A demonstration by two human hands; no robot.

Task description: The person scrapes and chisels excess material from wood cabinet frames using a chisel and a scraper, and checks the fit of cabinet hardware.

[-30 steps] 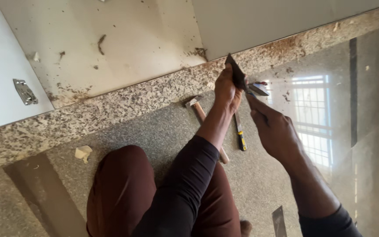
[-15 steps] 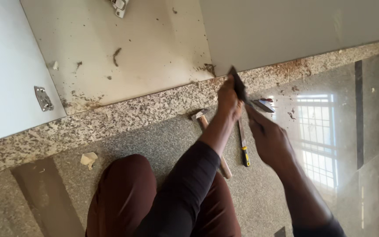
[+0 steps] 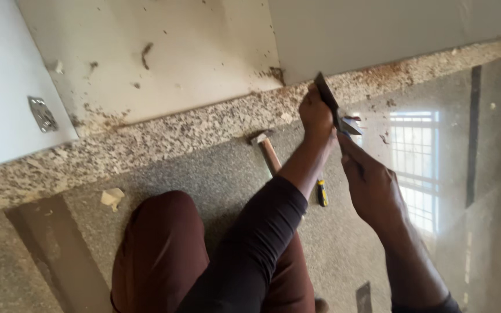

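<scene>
Down at floor level, beside the speckled granite strip (image 3: pixel 163 142) that runs along the foot of the pale cabinet panel (image 3: pixel 163 52), the left hand (image 3: pixel 315 115) is clenched around a dark flat blade (image 3: pixel 327 95), which it holds tilted with its upper end just in front of the strip's far edge, near the corner where the panel meets a second grey panel (image 3: pixel 389 29). The right hand (image 3: pixel 372 185) sits just below and to the right of it, fingers folded, its fingertips touching the lower end of the same blade; whether they actually grip it I cannot tell. A small shiny metal piece (image 3: pixel 352 124) shows just beside the blade, between the two hands. On the polished floor (image 3: pixel 482 191) behind the left forearm lies a hammer (image 3: pixel 267 149) with a wooden handle, its metal head toward the strip, and near it a yellow-and-black tool handle (image 3: pixel 322 193) pokes out from under the arm. Brown crumbs and dust are scattered along the strip and the panel's lower edge. A metal hinge (image 3: pixel 42 113) is fixed to the white door (image 3: pixel 1 75) at left, and a pale scrap (image 3: pixel 112 197) lies on the floor near the person's maroon-clad knee (image 3: pixel 160 249).
</scene>
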